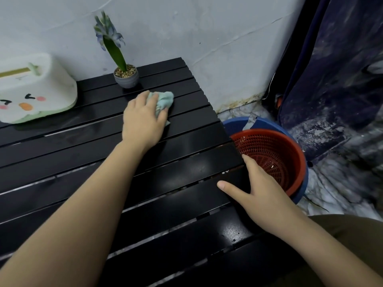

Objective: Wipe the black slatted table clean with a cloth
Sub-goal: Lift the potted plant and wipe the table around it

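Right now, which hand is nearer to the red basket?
The right hand. It rests on the table edge right beside the red basket; the left hand presses the cloth farther away, near the plant pot.

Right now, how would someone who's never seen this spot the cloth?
Find the black slatted table against the white wall. Near its far right end, in front of the potted plant, the left hand presses the cloth. It is the only pale blue-green, crumpled thing there.
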Available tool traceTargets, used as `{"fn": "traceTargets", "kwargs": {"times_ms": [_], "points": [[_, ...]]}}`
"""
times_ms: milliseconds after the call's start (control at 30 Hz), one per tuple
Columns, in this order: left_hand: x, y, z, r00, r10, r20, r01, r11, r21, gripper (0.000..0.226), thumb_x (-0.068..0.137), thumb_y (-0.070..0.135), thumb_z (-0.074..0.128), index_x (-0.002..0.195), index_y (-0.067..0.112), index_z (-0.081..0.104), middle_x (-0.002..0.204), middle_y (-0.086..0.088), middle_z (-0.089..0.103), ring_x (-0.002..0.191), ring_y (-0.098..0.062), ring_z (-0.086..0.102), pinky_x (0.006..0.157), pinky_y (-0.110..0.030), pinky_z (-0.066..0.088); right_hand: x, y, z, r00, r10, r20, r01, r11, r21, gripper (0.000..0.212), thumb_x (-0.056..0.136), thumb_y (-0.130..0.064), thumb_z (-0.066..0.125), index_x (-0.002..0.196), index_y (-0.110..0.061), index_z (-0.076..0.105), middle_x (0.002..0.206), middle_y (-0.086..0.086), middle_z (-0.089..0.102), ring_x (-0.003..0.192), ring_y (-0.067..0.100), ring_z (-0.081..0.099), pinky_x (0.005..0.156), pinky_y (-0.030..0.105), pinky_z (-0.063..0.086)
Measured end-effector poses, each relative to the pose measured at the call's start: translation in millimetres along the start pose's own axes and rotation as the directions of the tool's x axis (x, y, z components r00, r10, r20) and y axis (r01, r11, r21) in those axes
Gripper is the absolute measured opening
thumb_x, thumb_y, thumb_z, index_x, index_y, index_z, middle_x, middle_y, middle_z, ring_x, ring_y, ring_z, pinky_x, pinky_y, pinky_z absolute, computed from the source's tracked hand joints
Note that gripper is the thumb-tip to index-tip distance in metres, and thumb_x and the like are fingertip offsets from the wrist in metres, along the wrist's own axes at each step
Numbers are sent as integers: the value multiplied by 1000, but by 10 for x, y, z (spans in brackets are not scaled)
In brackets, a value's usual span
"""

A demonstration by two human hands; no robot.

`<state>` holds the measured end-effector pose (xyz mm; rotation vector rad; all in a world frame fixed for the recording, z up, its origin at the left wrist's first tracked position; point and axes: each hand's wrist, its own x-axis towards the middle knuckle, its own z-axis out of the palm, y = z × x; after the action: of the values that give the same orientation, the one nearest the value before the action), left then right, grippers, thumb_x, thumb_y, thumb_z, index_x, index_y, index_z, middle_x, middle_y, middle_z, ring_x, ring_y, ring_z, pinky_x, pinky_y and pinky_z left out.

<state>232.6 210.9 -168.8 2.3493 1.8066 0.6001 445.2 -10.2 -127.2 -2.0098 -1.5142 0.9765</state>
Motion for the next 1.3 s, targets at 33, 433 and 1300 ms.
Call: {"fn": "traceTargets", "kwargs": {"times_ms": [33, 433, 1300], "points": [[35, 93, 60, 999, 31, -7, -31, 1000, 3, 52, 100, 41, 48, 146, 15, 48, 151, -13, 44, 131, -40, 43, 111, -45, 32, 3, 11, 5, 1000, -6, -3, 6, 1000, 4, 50, 87, -56, 64, 129, -50, 37, 125, -31, 52, 118, -9, 49, 95, 15, 40], [261, 1006, 413, 941, 337, 36, -324, 924, -203, 42, 100, 33, 51, 137, 13, 57, 137, -8, 55, 113, -33, 51, 98, -39, 38, 11, 29, -9, 1000, -2, 20, 3, 999, -53, 69, 84, -64, 60, 144, -38, 35, 135, -21, 52, 127, 3, 48, 106, 29, 42], [-956, 352, -197, 894, 396, 211, -355, 911, -208, 59, 97, 58, 35, 150, 34, 43, 167, -3, 19, 154, -32, 13, 124, -51, 10, -288, 75, -89, 999, 34, 23, -34, 999, -10, 57, 85, -54, 68, 132, -31, 44, 123, -13, 60, 112, 8, 59, 97, 34, 50]]}}
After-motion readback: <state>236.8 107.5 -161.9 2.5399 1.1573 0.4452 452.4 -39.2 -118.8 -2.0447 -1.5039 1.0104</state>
